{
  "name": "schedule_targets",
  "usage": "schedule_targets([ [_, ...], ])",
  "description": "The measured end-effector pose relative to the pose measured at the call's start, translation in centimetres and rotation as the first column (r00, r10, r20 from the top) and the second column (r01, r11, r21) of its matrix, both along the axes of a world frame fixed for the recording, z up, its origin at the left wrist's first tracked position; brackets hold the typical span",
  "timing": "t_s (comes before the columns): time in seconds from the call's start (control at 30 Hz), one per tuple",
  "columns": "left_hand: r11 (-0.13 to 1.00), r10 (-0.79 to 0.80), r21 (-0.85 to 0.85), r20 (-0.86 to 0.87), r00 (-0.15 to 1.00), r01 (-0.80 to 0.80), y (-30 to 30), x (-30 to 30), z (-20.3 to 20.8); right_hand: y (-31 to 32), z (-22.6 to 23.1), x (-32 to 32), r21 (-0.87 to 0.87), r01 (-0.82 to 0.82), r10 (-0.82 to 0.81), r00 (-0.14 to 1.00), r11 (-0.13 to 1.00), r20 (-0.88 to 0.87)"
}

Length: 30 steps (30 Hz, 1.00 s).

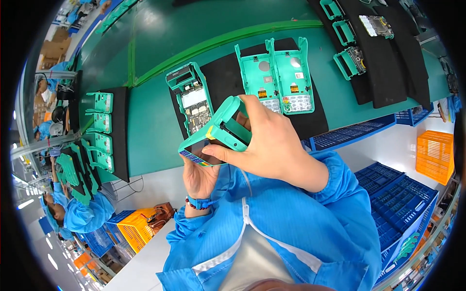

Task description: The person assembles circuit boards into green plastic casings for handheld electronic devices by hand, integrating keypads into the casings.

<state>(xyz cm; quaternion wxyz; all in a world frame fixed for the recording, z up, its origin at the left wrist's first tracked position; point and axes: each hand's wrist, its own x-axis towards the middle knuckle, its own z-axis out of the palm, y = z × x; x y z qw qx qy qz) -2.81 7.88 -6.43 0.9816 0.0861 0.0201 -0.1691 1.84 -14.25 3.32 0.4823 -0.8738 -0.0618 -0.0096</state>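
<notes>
a green handheld device is held tilted between both hands, its keypad end supported by the left hand and its other end gripped by the right hand. just beyond the hands, an opened device and two green shells are laid on a black mat.

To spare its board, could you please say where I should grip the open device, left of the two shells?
Probably the green side walls at its far end, from above: the open device lies with its board up, and the held device partly hides the near end.
</notes>
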Motion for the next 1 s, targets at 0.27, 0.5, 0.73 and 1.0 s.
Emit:
schedule_targets([
  [0.27,0.999,-0.028,-0.035,-0.003,1.000,0.028,0.0,-0.2,0.1,-0.3,0.2,0.1,-0.018,-0.008,0.007,0.999,1.000,-0.049],
  [0.5,0.953,-0.050,0.295,-0.091,0.995,0.075,-1.3,-0.4,4.0,-3.5,-3.0,2.7,0.513,0.020,0.115,0.966,0.858,-0.230],
  [0.73,0.900,-0.079,0.428,-0.024,0.997,0.082,-1.7,0.3,4.7,-4.8,-3.9,3.2,0.476,0.042,0.121,0.944,0.878,-0.306],
  [1.0,0.887,-0.100,0.443,-0.088,0.991,0.129,0.4,0.7,0.7,-3.1,-1.6,1.8,0.354,-0.094,0.156,0.976,0.930,-0.149],
])
